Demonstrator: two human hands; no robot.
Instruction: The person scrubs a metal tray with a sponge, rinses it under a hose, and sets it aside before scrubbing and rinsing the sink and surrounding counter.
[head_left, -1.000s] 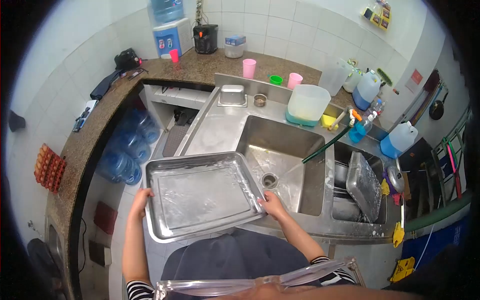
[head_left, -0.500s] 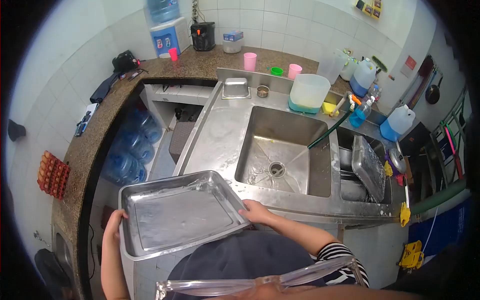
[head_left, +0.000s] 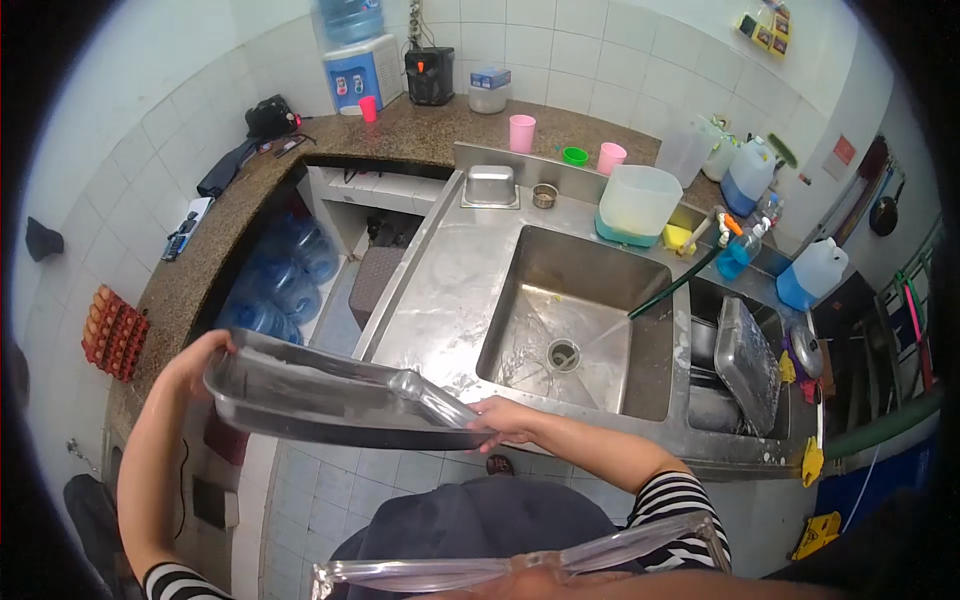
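Note:
A large rectangular metal baking tray [head_left: 330,425] is held in front of my body, tilted so that its near outer side faces me. My left hand [head_left: 196,365] grips its left end, the fingers curled over the rim. At the opposite end my right hand [head_left: 505,420] clasps the right corner. The tray's inside looks wet and shiny. Just beyond it lies the steel drainboard [head_left: 430,310], beside a sink basin [head_left: 640,385] with a wet floor and a drain.
A second basin [head_left: 705,415] on the right holds metal pans [head_left: 750,365]. A green hose [head_left: 675,265] hangs into the main basin. Along the back stand a plastic container [head_left: 640,195] and soap bottles [head_left: 740,250]. Egg trays [head_left: 115,335] rest on the left counter.
The tray has tipped from nearly flat to steeply tilted, its near side now showing. My left hand has risen and moved left; both hands keep their hold. The view has shifted slightly.

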